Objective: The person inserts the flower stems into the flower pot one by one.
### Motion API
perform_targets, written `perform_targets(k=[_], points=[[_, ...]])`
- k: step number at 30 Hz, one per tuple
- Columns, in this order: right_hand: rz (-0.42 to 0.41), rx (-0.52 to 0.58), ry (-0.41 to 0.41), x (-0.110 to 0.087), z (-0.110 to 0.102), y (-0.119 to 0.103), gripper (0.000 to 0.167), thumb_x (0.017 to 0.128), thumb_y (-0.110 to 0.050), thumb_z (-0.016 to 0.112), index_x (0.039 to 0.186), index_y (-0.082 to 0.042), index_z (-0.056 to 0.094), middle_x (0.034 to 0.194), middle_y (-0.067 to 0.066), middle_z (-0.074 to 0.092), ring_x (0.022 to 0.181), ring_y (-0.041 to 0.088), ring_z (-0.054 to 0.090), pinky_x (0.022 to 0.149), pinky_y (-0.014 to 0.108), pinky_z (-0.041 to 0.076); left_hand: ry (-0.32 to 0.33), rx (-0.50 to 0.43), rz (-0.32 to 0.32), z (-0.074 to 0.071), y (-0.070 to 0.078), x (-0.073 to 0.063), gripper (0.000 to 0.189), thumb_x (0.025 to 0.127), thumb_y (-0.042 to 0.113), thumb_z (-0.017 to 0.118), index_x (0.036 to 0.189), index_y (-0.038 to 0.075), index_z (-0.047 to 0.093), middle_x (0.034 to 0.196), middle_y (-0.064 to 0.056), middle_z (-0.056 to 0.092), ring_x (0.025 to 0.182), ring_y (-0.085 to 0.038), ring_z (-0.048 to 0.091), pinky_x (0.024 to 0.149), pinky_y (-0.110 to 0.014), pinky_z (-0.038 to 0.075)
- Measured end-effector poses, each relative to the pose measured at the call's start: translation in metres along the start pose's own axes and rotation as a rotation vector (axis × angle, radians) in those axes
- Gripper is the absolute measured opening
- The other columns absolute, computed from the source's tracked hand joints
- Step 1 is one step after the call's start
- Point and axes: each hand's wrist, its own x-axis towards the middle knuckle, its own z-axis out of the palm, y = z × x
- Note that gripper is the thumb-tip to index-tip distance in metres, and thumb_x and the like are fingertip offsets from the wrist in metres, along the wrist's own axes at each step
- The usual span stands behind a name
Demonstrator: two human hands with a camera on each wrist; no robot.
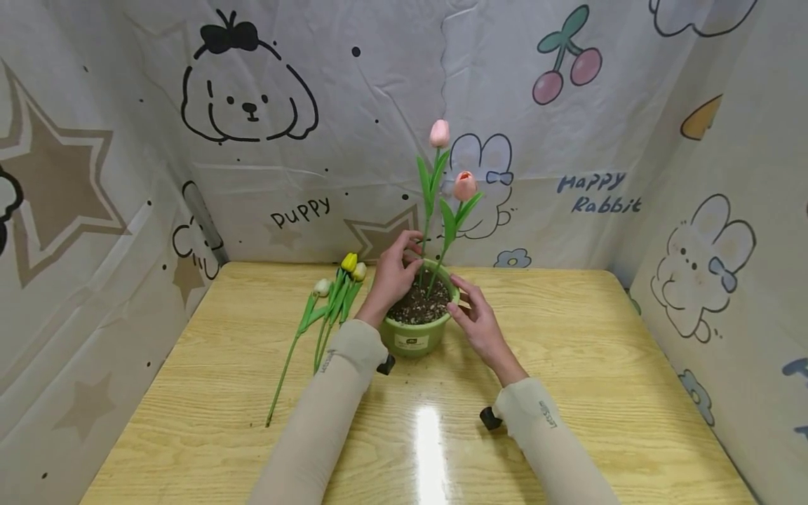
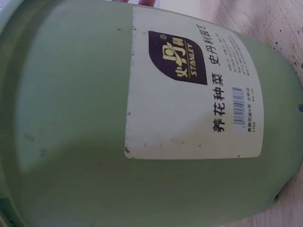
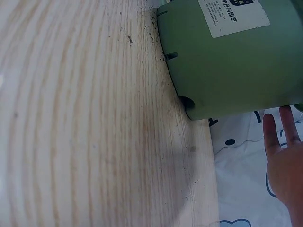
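A green flowerpot (image 1: 413, 340) filled with dark soil (image 1: 416, 306) stands on the table. Two artificial pink tulips rise from the soil: a taller pale one (image 1: 440, 133) behind and a shorter one (image 1: 465, 186) in front. My left hand (image 1: 393, 275) reaches over the pot's left side, fingers and thumb apart beside the taller stem; whether they touch it is unclear. At the right rim rests my right hand (image 1: 481, 324), thumb and fingertips against the pot. In the right wrist view, two straight fingers (image 3: 271, 135) extend beside the pot's wall. The left wrist view shows mostly the pot's label (image 2: 189, 118).
Left of the pot, a white tulip (image 1: 322, 287), a yellow tulip (image 1: 350, 262) and a cream tulip (image 1: 359, 272) lie on the wooden table (image 1: 555, 351). A printed curtain (image 1: 379, 84) hangs behind and along both sides. Soil crumbs (image 3: 129, 39) dot the tabletop near the pot.
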Motion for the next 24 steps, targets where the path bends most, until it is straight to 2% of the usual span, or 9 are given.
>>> perform_targets(k=[7,16,24], points=[[-0.007,0.000,-0.004,0.0001,0.0001,0.0002,0.056,0.106,-0.005,0.057,0.159,-0.011,0.039,0.163,0.012,0.037,0.141,0.042,0.045,0.109,0.029,0.047,-0.030,0.027,-0.033,-0.0003,0.0009,-0.0002,0.042,0.102,0.003,0.064,0.140,0.019,0.055,0.120,-0.011,0.066,0.106,-0.030,0.073,0.086,-0.041,0.063],[-0.016,-0.001,-0.003,-0.0002,0.0000,-0.0013,0.055,0.106,-0.008,0.057,0.158,-0.013,0.040,0.163,0.012,0.037,0.142,0.043,0.044,0.114,0.054,0.044,-0.042,0.033,-0.040,-0.0001,0.0020,-0.0004,0.042,0.100,-0.001,0.064,0.138,0.017,0.057,0.116,-0.012,0.066,0.102,-0.031,0.074,0.084,-0.040,0.064],[-0.014,0.011,0.000,-0.0006,0.0007,0.0000,0.055,0.106,-0.007,0.057,0.158,-0.012,0.041,0.163,0.013,0.037,0.143,0.046,0.042,0.115,0.062,0.041,-0.063,0.099,-0.051,0.0006,0.0016,-0.0009,0.039,0.101,0.001,0.064,0.136,0.015,0.058,0.113,-0.010,0.067,0.100,-0.028,0.074,0.085,-0.041,0.063]])
